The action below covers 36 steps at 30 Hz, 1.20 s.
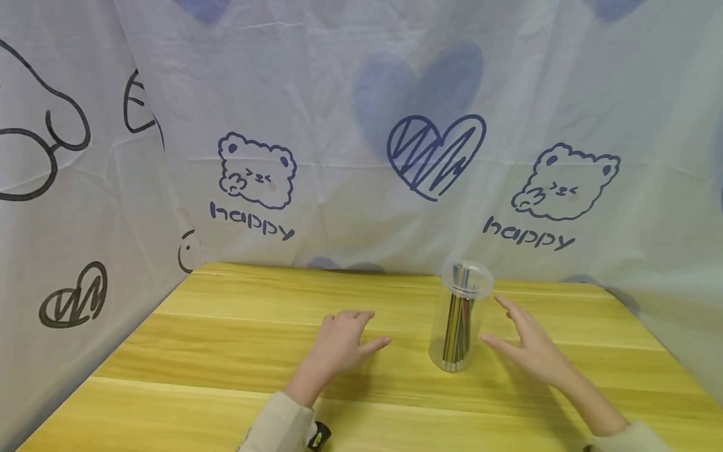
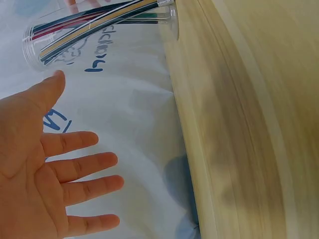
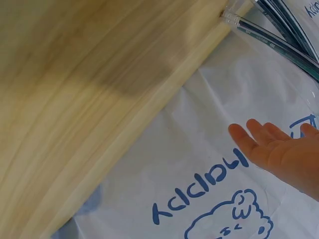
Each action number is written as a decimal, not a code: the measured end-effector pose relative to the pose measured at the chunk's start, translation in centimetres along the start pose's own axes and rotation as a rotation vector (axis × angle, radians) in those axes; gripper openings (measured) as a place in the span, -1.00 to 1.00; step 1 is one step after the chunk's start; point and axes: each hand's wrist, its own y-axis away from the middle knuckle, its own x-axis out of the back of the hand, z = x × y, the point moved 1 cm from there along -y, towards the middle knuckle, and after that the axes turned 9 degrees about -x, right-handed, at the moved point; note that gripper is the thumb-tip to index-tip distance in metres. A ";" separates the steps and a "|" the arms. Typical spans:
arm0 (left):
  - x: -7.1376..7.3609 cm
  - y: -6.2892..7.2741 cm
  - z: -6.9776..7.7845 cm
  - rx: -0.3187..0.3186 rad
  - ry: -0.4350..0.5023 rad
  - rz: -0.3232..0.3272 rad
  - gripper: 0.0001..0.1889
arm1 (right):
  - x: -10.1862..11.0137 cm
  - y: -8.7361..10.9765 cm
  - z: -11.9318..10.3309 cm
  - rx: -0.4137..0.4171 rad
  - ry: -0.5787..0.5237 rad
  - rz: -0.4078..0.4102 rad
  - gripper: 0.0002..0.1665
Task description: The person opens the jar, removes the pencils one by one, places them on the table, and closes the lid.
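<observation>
Toward the far edge of the counter (image 1: 226,358), a little right of its middle, a clear cylindrical container (image 1: 437,333) is standing upright, and a bundle of pencils (image 1: 459,326) is resting inside it. Their pale ends are sitting at the base, and in the left wrist view the shafts are slanting and crossing, showing dark, yellow, red and green.

On the side nearer the counter's right edge, the right grip (image 1: 528,348), a bare hand, is hovering just beside the container. Its thumb and fingers are standing apart and holding nothing; the thumb tip is coming so close to the clear wall in the head view that I cannot tell whether it is touching.

Across from it, nearer the counter's left edge, the left grip (image 1: 341,342) is hovering with a gap between it and the container. Its thumb and fingers, too, are standing apart, and the left wrist view is showing them spread and holding nothing. Both thumbs are pointing inward, toward the container between them.

At the wrists, a pale left sleeve (image 1: 279,424) and a pale right sleeve (image 1: 627,438) are covering the forearms, and a dark band (image 1: 319,435) is showing beside the left cuff.

Beyond the counter's far edge, a pale cloth (image 1: 339,207) is hanging, bearing a scribbled heart (image 1: 437,157), bear faces and the word "happy". Soft shadows are falling across the wood grain below the hands.
</observation>
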 end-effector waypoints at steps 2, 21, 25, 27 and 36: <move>0.0 0.0 0.0 -0.014 0.008 0.004 -0.39 | -0.1 -0.1 -0.2 -0.002 -0.019 0.007 -0.13; 0.2 -0.8 0.4 -0.121 0.030 0.044 -0.55 | -1.2 -1.9 -1.4 -0.045 -0.128 -0.012 0.08; 0.2 -0.8 0.5 -0.126 0.039 0.044 -0.56 | -1.5 -2.3 -1.6 -0.059 -0.140 -0.015 0.11; 0.2 -0.8 0.5 -0.125 0.043 0.049 -0.56 | -1.7 -2.4 -1.6 -0.065 -0.148 -0.020 0.12; 0.3 -0.9 0.6 -0.124 0.059 0.046 -0.56 | -2.2 -2.6 -1.9 -0.064 -0.218 -0.047 0.12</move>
